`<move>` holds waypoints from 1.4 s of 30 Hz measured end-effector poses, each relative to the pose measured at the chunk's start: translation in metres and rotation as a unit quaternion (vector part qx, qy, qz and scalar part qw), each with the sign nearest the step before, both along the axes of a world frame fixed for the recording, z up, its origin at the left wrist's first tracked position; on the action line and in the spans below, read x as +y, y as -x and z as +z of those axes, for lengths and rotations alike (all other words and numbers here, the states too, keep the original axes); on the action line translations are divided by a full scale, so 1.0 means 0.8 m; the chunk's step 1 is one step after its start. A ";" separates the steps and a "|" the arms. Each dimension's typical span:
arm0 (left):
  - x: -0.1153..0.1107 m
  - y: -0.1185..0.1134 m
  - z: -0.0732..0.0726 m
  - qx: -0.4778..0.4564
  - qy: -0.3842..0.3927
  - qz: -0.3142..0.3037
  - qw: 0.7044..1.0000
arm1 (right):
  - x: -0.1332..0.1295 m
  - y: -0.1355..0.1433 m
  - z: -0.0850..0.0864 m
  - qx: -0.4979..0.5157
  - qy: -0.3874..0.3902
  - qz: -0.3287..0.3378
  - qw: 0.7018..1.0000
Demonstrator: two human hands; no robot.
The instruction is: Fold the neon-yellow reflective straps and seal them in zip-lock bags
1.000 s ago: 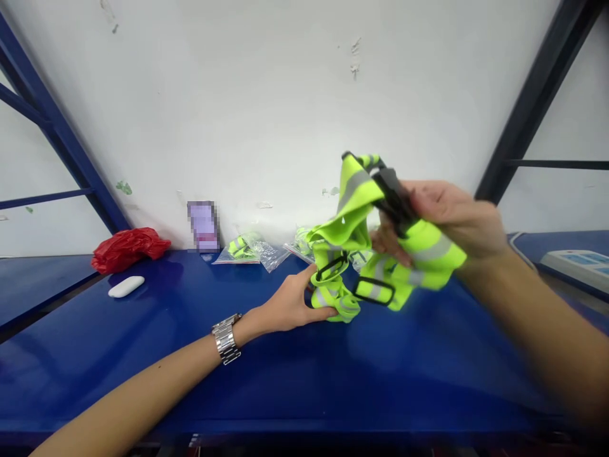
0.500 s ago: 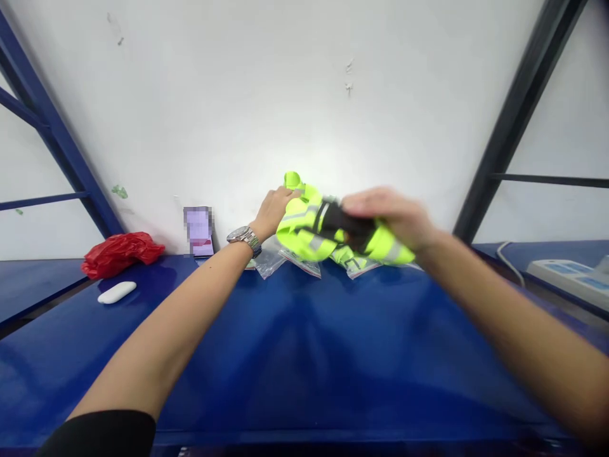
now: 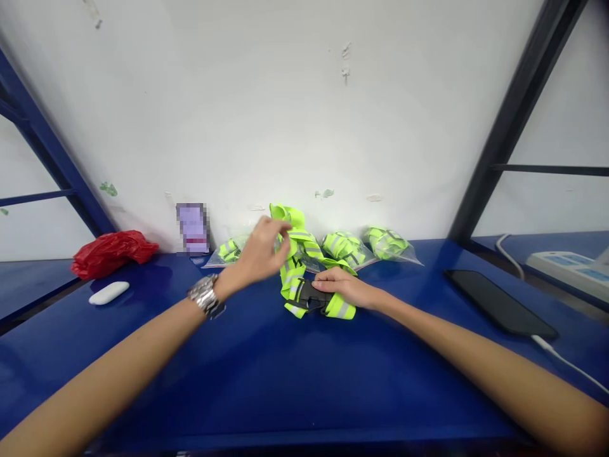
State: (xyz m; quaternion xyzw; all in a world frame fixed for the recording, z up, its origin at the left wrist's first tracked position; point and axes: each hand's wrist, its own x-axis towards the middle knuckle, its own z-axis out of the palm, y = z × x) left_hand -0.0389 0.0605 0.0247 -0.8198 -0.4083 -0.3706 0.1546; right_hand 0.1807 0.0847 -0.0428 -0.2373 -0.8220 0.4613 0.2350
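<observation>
A neon-yellow reflective strap (image 3: 304, 238) lies in loose folds at the middle of the blue table, its lower end near the front of the pile. My right hand (image 3: 346, 285) has its fingers closed on the black buckle (image 3: 314, 296) at that lower end. My left hand (image 3: 266, 249) is raised just left of the folds, fingers curled but apart, with nothing visible in it. A silver watch is on the left wrist. Behind the strap, clear bags with similar yellow straps (image 3: 387, 242) lie against the wall.
On the left are a red plastic bag (image 3: 114, 252), a white case (image 3: 109, 292) and a phone (image 3: 193, 228) leaning on the wall. A dark phone (image 3: 499, 301) with a white cable lies at the right, near a white power strip (image 3: 566, 270).
The strap's buckle has come down onto the table with my right hand on it. My left hand has let go of the strap and moved slightly left and nearer. The view has shifted.
</observation>
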 end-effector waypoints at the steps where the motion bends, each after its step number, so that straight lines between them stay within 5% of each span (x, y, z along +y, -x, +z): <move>1: -0.021 -0.004 -0.009 0.037 0.018 -0.047 0.998 | -0.001 0.002 -0.001 0.003 -0.010 -0.005 1.000; 5: -0.073 -0.008 -0.056 0.131 0.099 -0.075 0.983 | -0.005 0.007 -0.003 0.010 -0.035 -0.015 0.999; 10: -0.068 0.003 -0.088 0.134 0.120 -0.059 0.982 | -0.024 0.007 0.005 -0.059 -0.126 -0.048 0.989; 14: -0.067 0.003 -0.087 0.141 0.088 -0.047 0.985 | -0.042 0.006 0.013 -0.077 -0.281 -0.106 0.951; 18: -0.071 0.000 -0.087 0.142 0.081 -0.034 0.986 | -0.052 0.008 0.014 -0.088 -0.349 -0.118 0.925; 28: -0.073 -0.002 -0.089 0.145 0.085 -0.008 0.986 | -0.052 0.020 0.008 -0.014 -0.321 -0.112 0.940; 42: -0.074 -0.004 -0.086 0.156 0.033 -0.007 0.987 | -0.048 0.021 0.006 -0.039 -0.328 -0.111 0.937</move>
